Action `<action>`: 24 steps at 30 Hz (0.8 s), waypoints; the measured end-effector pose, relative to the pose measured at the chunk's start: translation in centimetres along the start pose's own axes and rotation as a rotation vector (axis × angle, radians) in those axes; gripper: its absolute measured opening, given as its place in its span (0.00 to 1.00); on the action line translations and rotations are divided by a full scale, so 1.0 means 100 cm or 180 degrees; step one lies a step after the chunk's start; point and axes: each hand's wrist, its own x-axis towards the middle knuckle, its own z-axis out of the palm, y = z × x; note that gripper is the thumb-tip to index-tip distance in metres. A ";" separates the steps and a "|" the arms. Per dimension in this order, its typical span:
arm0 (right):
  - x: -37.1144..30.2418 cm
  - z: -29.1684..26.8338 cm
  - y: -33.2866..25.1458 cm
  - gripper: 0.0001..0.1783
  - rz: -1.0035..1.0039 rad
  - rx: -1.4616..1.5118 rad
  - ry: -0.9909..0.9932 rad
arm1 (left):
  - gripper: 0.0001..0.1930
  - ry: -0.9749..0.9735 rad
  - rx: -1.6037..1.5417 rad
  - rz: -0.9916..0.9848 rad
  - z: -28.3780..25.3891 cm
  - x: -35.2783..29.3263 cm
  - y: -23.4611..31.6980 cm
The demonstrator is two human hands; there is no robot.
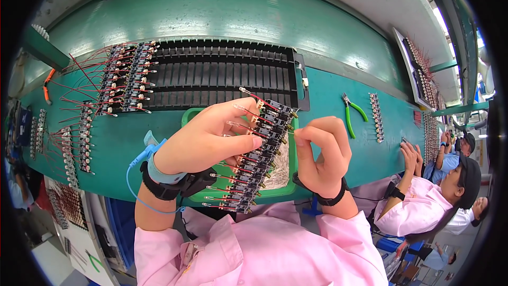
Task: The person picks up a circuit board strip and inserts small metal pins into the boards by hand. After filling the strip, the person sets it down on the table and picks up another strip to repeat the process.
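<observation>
My left hand (pixel 203 135) is closed around a long strip of black modules (pixel 253 167), held tilted in front of my chest. Small clear bulbs on red leads stick out from the strip's left side, and short metal ends line its right side. To the right of the strip, my right hand (pixel 325 151) pinches a thin metal pin (pixel 290 133) against the strip's upper right edge. Below the strip lies a green tray (pixel 275 193) holding many thin silvery pins (pixel 279 169); my hands and the strip hide part of it.
A black slotted rack (pixel 222 74) stands behind, with wired module strips (pixel 127 77) at its left end. Green-handled pliers (pixel 349 116) and another module strip (pixel 377 117) lie to the right. Nearby, a co-worker (pixel 418 201) works at the same green bench. A blue strap cord (pixel 128 177) hangs from my left wrist.
</observation>
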 end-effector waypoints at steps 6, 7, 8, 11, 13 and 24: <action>0.002 -0.001 0.002 0.12 0.0140 -0.0068 -0.0009 | 0.15 -0.0091 0.0102 0.0074 0.001 0.002 -0.001; 0.002 0.000 0.002 0.12 0.0143 -0.0074 -0.0022 | 0.15 -0.0134 0.0093 0.0098 0.002 0.002 -0.001; 0.001 0.000 0.003 0.12 0.0152 -0.0076 -0.0022 | 0.15 -0.0140 0.0091 0.0090 0.002 0.002 -0.001; 0.000 -0.001 0.005 0.12 -0.0055 -0.0241 0.0008 | 0.15 -0.0095 0.0115 0.0034 0.002 0.003 0.000; -0.002 -0.002 0.002 0.12 0.0032 -0.0273 0.0042 | 0.15 -0.0090 0.0138 0.0017 0.001 0.002 0.000; -0.040 -0.020 -0.003 0.10 0.0470 0.0091 -0.2367 | 0.11 0.0351 -0.0095 0.0082 -0.004 0.005 0.000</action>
